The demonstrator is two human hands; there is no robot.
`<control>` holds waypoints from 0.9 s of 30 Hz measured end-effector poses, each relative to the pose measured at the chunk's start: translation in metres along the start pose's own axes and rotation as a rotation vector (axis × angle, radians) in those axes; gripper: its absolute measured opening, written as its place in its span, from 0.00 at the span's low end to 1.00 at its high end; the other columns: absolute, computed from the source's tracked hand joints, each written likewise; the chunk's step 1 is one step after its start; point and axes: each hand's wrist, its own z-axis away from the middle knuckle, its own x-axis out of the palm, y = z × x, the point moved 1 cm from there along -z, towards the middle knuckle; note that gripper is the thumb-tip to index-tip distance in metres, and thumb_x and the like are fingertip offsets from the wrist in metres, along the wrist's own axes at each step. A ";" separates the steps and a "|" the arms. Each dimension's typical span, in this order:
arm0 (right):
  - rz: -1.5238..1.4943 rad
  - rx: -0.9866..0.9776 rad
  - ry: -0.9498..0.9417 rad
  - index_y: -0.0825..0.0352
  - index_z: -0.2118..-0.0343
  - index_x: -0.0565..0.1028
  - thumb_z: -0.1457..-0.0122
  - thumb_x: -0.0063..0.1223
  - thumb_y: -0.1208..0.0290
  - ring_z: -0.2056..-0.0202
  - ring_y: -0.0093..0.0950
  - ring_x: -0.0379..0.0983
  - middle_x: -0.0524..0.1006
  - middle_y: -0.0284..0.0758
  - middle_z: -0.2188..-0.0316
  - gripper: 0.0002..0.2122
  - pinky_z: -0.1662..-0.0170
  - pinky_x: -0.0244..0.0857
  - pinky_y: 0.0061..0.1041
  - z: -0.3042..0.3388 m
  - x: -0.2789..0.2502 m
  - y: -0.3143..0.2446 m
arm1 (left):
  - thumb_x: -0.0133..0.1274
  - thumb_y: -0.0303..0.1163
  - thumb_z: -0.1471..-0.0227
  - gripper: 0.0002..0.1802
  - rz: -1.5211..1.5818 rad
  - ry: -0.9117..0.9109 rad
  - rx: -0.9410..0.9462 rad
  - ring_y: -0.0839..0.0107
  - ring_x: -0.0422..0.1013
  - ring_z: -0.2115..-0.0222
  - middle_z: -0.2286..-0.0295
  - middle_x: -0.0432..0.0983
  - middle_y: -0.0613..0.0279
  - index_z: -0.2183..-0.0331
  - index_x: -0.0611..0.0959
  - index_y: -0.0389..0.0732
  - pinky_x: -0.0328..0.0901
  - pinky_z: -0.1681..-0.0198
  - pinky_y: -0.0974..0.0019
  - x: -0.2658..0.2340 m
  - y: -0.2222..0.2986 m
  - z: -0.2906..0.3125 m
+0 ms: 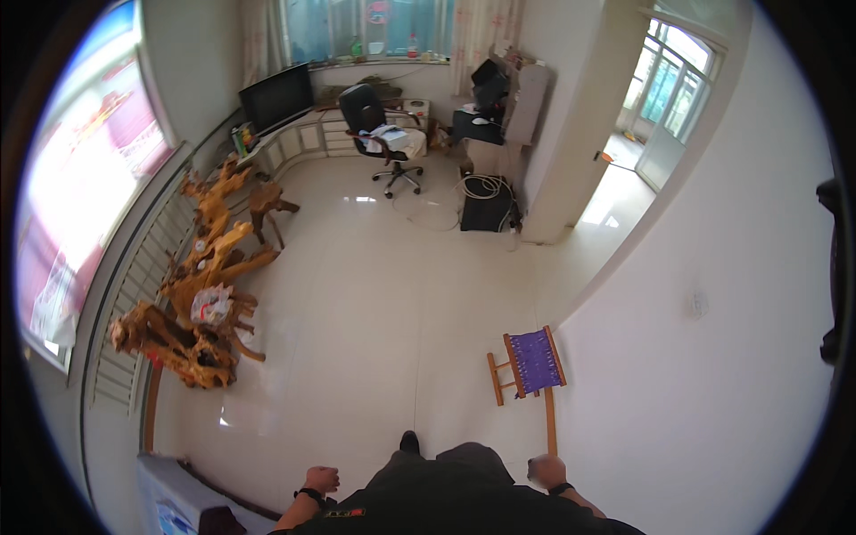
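Note:
My left hand is at the bottom of the view, left of my body, with a dark band on the wrist. Its fingers are loosely curled and nothing shows in them. On the other side of my body, my right hand is closed and partly blurred. Whether it holds anything is hidden. Nearest to it, a folding stool with a purple woven seat and wooden legs stands by the right wall. It is apart from my hand. One dark shoe shows on the floor in front of me.
Carved root-wood furniture lines the left wall, with a small wooden stool beyond. A wheeled office chair stands near a low cabinet with a black monitor. A coiled cable lies near the doorway.

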 end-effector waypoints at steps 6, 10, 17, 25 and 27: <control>-0.379 0.341 -0.007 0.70 0.61 0.85 0.39 0.52 0.59 0.59 0.50 0.84 0.86 0.50 0.64 0.18 0.52 0.77 0.47 -0.077 -0.074 -0.091 | 0.57 0.29 0.38 0.08 0.018 0.130 0.196 0.63 0.79 0.74 0.72 0.80 0.57 0.60 0.81 0.34 0.74 0.74 0.60 0.002 0.182 -0.100; -0.354 0.334 -0.027 0.68 0.62 0.86 0.38 0.52 0.57 0.58 0.52 0.83 0.86 0.51 0.63 0.18 0.50 0.76 0.49 -0.152 -0.080 -0.098 | 0.58 0.27 0.41 0.08 0.081 0.123 0.211 0.65 0.78 0.75 0.73 0.79 0.58 0.60 0.83 0.34 0.72 0.76 0.63 0.037 0.254 -0.151; -0.445 0.521 -0.009 0.66 0.64 0.87 0.40 0.53 0.56 0.62 0.44 0.86 0.87 0.45 0.67 0.18 0.54 0.79 0.42 -0.295 -0.087 -0.069 | 0.61 0.31 0.40 0.09 -1.063 -0.312 0.687 0.58 0.82 0.69 0.71 0.83 0.54 0.61 0.84 0.36 0.78 0.68 0.55 0.109 0.328 -0.221; -0.321 0.443 0.058 0.68 0.63 0.83 0.37 0.54 0.54 0.56 0.52 0.81 0.84 0.51 0.61 0.19 0.50 0.74 0.49 -0.481 -0.180 -0.037 | 0.56 0.32 0.36 0.10 -0.983 -0.173 0.628 0.58 0.80 0.71 0.71 0.81 0.53 0.66 0.83 0.35 0.75 0.72 0.55 0.221 0.478 -0.266; -0.370 0.415 0.135 0.68 0.63 0.82 0.36 0.53 0.54 0.56 0.54 0.80 0.83 0.52 0.61 0.18 0.50 0.73 0.50 -0.526 -0.197 -0.027 | 0.54 0.32 0.35 0.11 -1.373 -0.215 0.917 0.60 0.78 0.72 0.73 0.79 0.56 0.67 0.83 0.35 0.74 0.72 0.55 0.253 0.525 -0.269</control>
